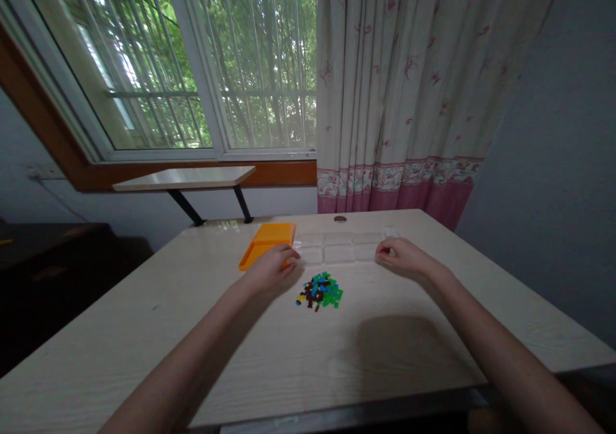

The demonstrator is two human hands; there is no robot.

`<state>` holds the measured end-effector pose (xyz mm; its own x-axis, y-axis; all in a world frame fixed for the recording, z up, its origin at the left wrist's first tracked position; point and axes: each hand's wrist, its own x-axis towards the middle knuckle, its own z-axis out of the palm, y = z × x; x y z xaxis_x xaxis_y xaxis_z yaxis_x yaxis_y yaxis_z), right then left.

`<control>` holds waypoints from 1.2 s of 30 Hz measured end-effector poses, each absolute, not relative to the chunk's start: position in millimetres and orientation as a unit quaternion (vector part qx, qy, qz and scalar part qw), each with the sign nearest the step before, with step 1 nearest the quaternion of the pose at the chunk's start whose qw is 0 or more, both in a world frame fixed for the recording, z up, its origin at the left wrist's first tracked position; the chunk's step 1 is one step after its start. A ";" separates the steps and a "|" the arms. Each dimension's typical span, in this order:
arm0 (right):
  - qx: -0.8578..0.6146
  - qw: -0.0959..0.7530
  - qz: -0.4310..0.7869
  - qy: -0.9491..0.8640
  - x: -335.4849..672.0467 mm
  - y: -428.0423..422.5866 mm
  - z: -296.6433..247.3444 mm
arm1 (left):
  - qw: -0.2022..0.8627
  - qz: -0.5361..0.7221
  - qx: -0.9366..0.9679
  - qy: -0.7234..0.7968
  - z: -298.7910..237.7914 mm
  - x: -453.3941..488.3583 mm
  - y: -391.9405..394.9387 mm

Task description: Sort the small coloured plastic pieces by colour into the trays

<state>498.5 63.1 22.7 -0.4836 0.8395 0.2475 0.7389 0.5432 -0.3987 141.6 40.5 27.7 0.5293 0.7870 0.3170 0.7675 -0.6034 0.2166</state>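
Note:
A clear plastic compartment box (339,253) lies behind a small heap of colored bricks (321,291) in green, blue, brown and yellow. My left hand (276,266) is at the left end of the box, its fingers curled against the edge and close to an open orange case (273,234). At the opposite end, my right hand (400,255) has thumb and fingers pinched on the box's right edge. The box's corners are partly hidden by my fingers. Inside, its dividers form several compartments.
The pale wooden table (202,331) carries a small raised shelf (185,177) at its back left. A dark round hole cover (340,219) sits near the rear edge. Behind stand a barred window and a long curtain (404,100).

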 end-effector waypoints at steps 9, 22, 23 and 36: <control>-0.270 0.202 0.213 -0.917 422.5 28.7 -8.4 | 0.112 0.249 0.890 0.365 6.4 180.2 15.5; -0.249 0.209 0.265 -0.908 423.9 32.4 -10.0 | 0.148 0.217 0.904 0.337 -11.6 194.5 10.9; -0.251 0.203 0.271 -0.907 424.6 33.1 -9.5 | 0.146 0.215 0.905 0.337 -11.6 194.8 10.5; -0.302 0.186 0.350 -0.867 427.8 38.8 -13.6 | 0.161 0.221 0.905 0.326 -7.4 203.3 3.3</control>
<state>427.8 38.8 -13.6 -0.7477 0.6546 0.1110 0.3937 0.5717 -0.7198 203.3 3.3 -7.4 0.6893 0.6614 0.2957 0.5189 -0.7355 0.4356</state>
